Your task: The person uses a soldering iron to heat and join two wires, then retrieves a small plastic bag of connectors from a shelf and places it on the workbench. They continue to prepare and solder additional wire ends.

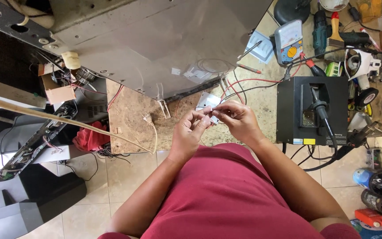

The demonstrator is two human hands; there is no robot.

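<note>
Both hands meet just above the lap, over the near edge of a rough brown chipboard slab (133, 119) lying on the tiled floor (111, 177). Left hand (190, 132) and right hand (237, 118) each pinch a small pale flat piece (208, 110), white or light grey, held between thumbs and fingertips; what exactly it is cannot be told at this size. It sits in the air between the two hands, just in front of a small white plate-like part (206, 100) lying on the slab.

Judging by the pinch, the step in hand looks like fine fingertip work on that piece: peeling, separating or straightening it. Such work calls for a steady hold on one side while the other fingers work at an edge.

Both forearms run forward from a dark red garment (226, 194), elbows out, wrists bent inward so the fingertips face each other.

Beyond the hands, a large grey sheet-metal casing (155, 44) leans across the scene, with thin red wires (244, 82) trailing from under it. To the right stands a black box-shaped unit (312, 110) with a cable plugged into it; behind it lie a pale analogue meter with a yellow dial (288, 42) and a dark green power drill (320, 26). A red crumpled cloth (89, 137) lies at the left beside grey plastic housings (27, 199).
</note>
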